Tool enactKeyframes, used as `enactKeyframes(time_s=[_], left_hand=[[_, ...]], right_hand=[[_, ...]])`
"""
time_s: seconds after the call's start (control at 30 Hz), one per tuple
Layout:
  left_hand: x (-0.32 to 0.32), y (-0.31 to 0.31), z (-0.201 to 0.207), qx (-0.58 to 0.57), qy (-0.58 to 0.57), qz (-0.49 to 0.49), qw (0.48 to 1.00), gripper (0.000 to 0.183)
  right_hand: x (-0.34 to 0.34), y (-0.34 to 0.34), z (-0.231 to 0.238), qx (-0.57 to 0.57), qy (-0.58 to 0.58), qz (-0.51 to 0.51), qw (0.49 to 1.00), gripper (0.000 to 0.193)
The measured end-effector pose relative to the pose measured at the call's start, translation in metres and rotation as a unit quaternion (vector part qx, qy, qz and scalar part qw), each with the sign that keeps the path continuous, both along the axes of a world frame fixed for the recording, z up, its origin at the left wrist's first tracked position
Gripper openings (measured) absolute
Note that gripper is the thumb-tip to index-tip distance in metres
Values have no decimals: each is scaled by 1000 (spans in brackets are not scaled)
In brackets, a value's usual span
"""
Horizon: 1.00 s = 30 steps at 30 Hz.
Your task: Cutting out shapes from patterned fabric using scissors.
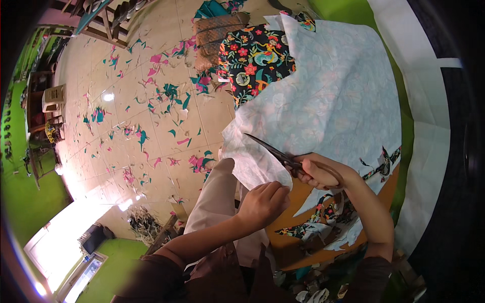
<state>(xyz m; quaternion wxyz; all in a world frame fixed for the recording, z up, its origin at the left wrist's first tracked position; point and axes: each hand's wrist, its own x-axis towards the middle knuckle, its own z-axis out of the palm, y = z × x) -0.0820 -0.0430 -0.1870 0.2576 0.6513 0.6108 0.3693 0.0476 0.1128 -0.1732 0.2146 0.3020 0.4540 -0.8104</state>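
Note:
A large piece of floral fabric [323, 96] spreads in front of me, mostly with its pale reverse side up. Its black face, printed with bright flowers [252, 60], shows at the far left. My right hand [316, 174] grips the handles of dark scissors [275, 151]. Their blades point to the upper left and lie over the pale cloth; whether they are parted is hard to make out. My left hand [263, 204] is closed on the fabric's near edge, just below and left of the scissors.
Cut floral scraps [328, 217] lie on the orange-brown surface [288, 247] near my right forearm. Pink and teal scraps [169, 93] litter the tiled floor [166, 131] to the left. A woven brown bundle [214, 38] stands beyond the fabric. A green wall [404, 121] runs along the right.

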Motion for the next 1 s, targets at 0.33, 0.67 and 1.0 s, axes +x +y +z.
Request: enactKeyframes(time_s=[0.33, 0.67, 1.0], left_hand=[[-3, -1, 0, -2, 1, -46, 999, 20], [-7, -8, -2, 4, 17, -109, 994, 18], [-11, -10, -2, -19, 30, -136, 990, 23]], right_hand=[[-10, -7, 9, 13, -49, -46, 998, 64], [-8, -18, 2, -7, -36, -58, 998, 66], [-8, -22, 6, 30, -49, -74, 996, 67]])
